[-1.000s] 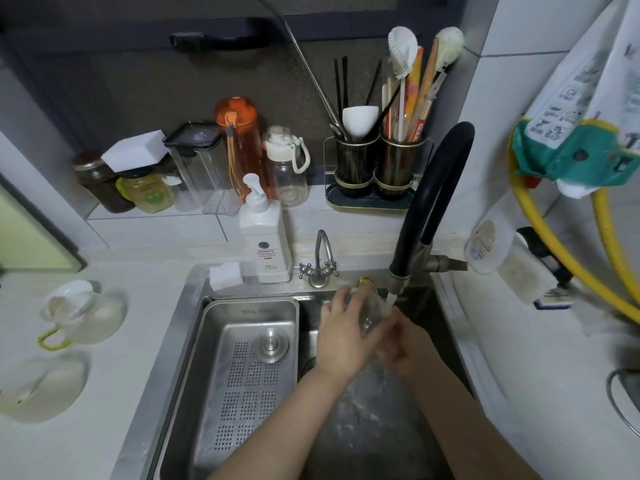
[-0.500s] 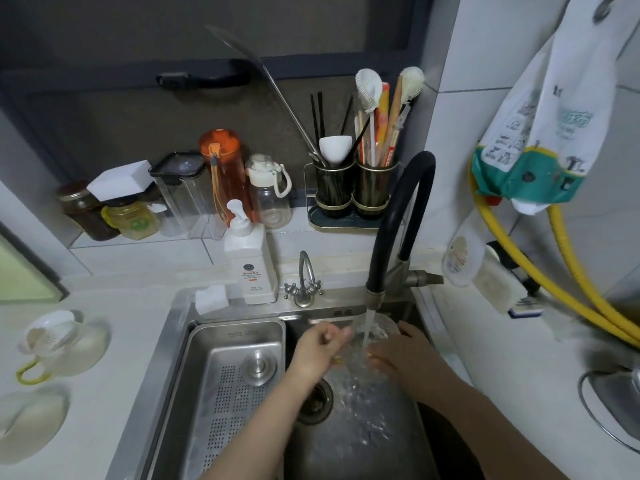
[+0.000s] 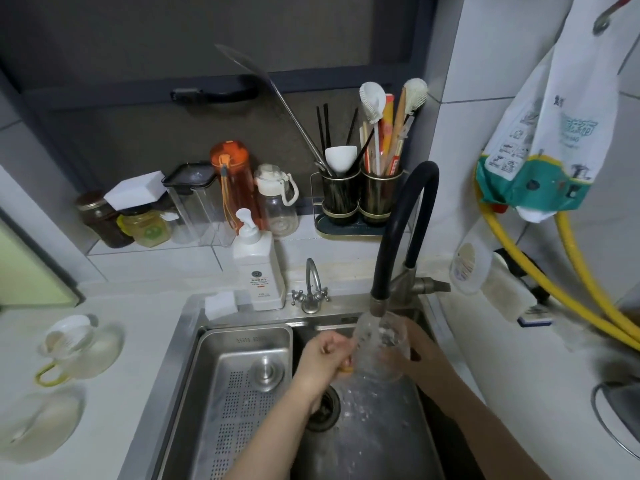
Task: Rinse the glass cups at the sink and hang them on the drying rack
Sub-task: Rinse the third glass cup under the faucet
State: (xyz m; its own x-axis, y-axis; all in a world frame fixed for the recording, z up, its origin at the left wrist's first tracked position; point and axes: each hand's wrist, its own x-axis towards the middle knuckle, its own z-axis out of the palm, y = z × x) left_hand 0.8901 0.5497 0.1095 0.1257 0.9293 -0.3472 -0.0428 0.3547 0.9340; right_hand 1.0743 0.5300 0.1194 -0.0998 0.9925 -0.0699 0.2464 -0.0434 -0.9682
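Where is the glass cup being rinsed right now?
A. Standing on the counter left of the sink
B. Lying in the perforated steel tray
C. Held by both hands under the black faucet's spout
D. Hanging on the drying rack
C: the glass cup sits directly below the black faucet spout, with the left hand and right hand gripping it over the sink.

- I see the white bench [image 3: 145,327] around the steel sink [image 3: 194,313].
- Left on it sit two glass cups [image 3: 81,348] [image 3: 38,424].
- A soap bottle [image 3: 258,268] and white sponge [image 3: 221,304] stand at the sink's back edge.
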